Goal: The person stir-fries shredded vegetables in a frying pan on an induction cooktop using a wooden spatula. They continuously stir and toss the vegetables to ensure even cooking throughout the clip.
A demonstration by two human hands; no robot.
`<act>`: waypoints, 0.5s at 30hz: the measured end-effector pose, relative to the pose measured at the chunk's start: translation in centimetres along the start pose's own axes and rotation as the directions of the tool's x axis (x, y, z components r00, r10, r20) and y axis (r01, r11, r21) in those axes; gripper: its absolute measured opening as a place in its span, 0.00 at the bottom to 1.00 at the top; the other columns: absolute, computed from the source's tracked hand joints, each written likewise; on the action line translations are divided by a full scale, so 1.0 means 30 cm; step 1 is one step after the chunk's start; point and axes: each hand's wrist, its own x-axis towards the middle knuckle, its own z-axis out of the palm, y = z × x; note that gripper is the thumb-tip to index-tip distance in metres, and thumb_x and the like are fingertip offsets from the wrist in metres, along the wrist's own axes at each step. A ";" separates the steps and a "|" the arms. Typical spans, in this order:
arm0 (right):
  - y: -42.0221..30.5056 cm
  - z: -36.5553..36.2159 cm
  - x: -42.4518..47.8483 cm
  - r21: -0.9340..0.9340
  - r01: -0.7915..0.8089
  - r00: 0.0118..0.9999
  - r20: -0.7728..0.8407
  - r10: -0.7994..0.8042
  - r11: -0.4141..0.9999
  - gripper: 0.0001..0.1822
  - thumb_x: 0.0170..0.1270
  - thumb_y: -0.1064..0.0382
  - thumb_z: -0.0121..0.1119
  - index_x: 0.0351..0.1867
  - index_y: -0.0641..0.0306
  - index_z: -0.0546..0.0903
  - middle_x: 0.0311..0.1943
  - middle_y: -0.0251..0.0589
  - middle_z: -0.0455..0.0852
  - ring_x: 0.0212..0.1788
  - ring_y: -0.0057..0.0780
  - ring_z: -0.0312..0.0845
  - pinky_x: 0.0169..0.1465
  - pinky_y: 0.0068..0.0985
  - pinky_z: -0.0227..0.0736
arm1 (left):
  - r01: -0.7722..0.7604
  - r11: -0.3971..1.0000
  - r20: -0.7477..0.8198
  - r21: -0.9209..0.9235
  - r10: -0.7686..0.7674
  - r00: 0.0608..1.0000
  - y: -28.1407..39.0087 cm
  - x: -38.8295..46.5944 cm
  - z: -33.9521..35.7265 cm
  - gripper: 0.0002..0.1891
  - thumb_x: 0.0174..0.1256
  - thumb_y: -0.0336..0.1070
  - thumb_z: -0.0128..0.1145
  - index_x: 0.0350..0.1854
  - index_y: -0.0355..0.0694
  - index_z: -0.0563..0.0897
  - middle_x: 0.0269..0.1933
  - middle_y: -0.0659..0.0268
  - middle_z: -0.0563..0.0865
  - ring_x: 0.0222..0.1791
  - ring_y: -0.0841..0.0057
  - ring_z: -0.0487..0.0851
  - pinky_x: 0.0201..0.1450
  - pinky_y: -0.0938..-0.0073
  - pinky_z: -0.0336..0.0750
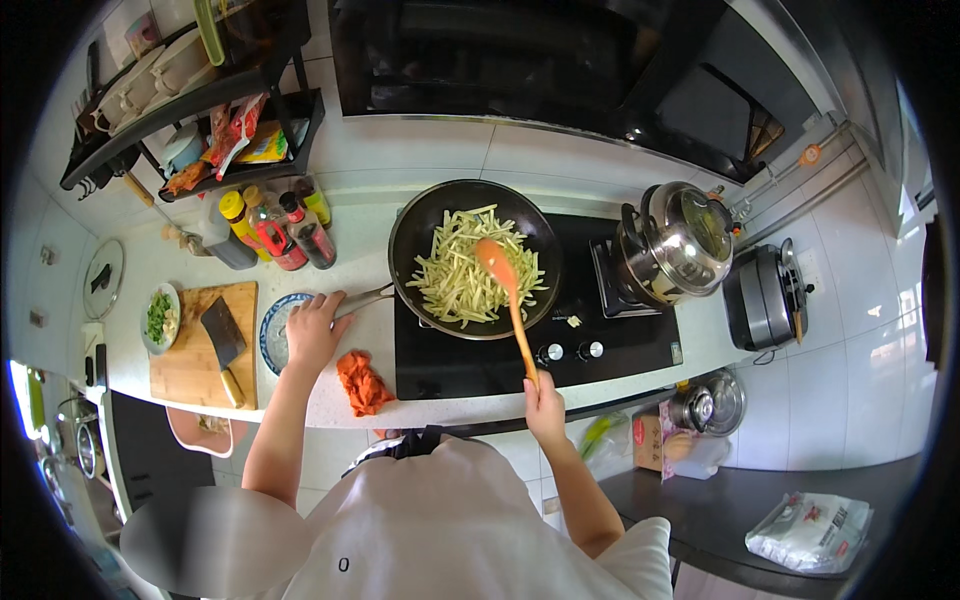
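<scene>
A dark wok [550, 292] sits on the left part of the black cooktop [465, 375], holding a heap of pale green vegetable strips [457, 277]. Its metal handle [365, 298] points left, and my left hand [313, 330] grips the handle's end above a blue-rimmed plate [268, 337]. My right hand [545, 405] holds the wooden handle of a spatula [517, 319], whose orange-brown head lies on the strips. A crumpled orange cloth [363, 382] is on the counter between my left hand and the cooktop.
On the left are a cutting board [180, 375] with a cleaver [223, 336], and a plate of chopped greens and garlic [160, 319]. Sauce bottles [309, 232] stand behind. A lidded steel pot [652, 262] occupies the right burner, beside a grey appliance [761, 300]. A loaded rack [247, 82] overhangs the back left.
</scene>
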 end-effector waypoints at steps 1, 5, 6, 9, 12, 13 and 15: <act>0.018 0.013 0.008 -0.017 -0.003 1.000 0.026 0.003 1.000 0.11 0.73 0.58 0.56 0.50 0.59 0.76 0.25 0.54 0.82 0.28 0.57 0.81 0.29 0.43 0.73 | 0.003 1.000 0.008 -0.005 -0.003 1.000 0.002 0.004 -0.005 0.20 0.62 0.50 0.63 0.54 0.47 0.82 0.42 0.61 0.86 0.46 0.61 0.84 0.51 0.60 0.75; -0.021 0.006 -0.007 0.060 -0.005 0.997 -0.070 0.010 0.998 0.12 0.73 0.56 0.56 0.50 0.59 0.76 0.25 0.54 0.83 0.29 0.57 0.81 0.29 0.43 0.73 | 0.025 0.999 0.027 -0.030 -0.024 0.999 0.001 0.001 -0.009 0.20 0.62 0.49 0.63 0.55 0.48 0.82 0.42 0.62 0.86 0.46 0.61 0.84 0.51 0.60 0.74; -0.012 0.006 -0.004 0.018 -0.015 0.999 -0.046 0.016 1.000 0.12 0.73 0.56 0.56 0.50 0.58 0.76 0.26 0.54 0.83 0.29 0.57 0.81 0.29 0.43 0.73 | 0.024 0.999 0.026 -0.039 -0.023 0.999 0.003 0.004 -0.009 0.20 0.62 0.49 0.63 0.55 0.48 0.82 0.42 0.62 0.86 0.46 0.61 0.84 0.52 0.61 0.74; 0.004 -0.014 0.014 -0.051 -0.024 1.000 0.004 0.024 0.998 0.13 0.73 0.55 0.56 0.51 0.58 0.77 0.26 0.54 0.83 0.29 0.56 0.81 0.30 0.42 0.73 | 0.040 0.998 0.039 -0.054 -0.038 0.999 0.001 0.005 -0.013 0.21 0.62 0.48 0.64 0.55 0.48 0.82 0.43 0.61 0.86 0.47 0.61 0.84 0.52 0.61 0.74; -0.057 -0.069 0.035 -0.012 0.023 0.999 -0.043 -0.024 1.000 0.13 0.72 0.55 0.57 0.50 0.59 0.79 0.26 0.53 0.83 0.29 0.56 0.81 0.30 0.42 0.73 | 0.051 0.997 0.059 -0.061 -0.048 0.997 -0.005 0.008 -0.011 0.21 0.61 0.47 0.64 0.56 0.48 0.82 0.44 0.61 0.86 0.48 0.61 0.83 0.53 0.61 0.74; -0.088 -0.107 0.048 -0.020 0.018 0.999 -0.028 -0.019 1.000 0.13 0.72 0.56 0.57 0.51 0.60 0.78 0.30 0.54 0.84 0.31 0.56 0.82 0.32 0.41 0.74 | 0.051 0.996 0.053 -0.068 -0.048 0.997 -0.004 0.007 -0.009 0.21 0.61 0.47 0.64 0.56 0.48 0.82 0.44 0.61 0.86 0.48 0.61 0.83 0.53 0.61 0.73; -0.146 -0.187 0.130 -0.102 0.220 0.966 -0.114 -0.231 0.970 0.14 0.71 0.57 0.58 0.51 0.61 0.78 0.36 0.55 0.85 0.36 0.55 0.83 0.36 0.41 0.77 | 0.050 0.995 0.042 -0.084 -0.047 0.998 -0.003 0.005 -0.006 0.21 0.60 0.47 0.65 0.56 0.48 0.82 0.44 0.62 0.86 0.49 0.62 0.83 0.54 0.60 0.73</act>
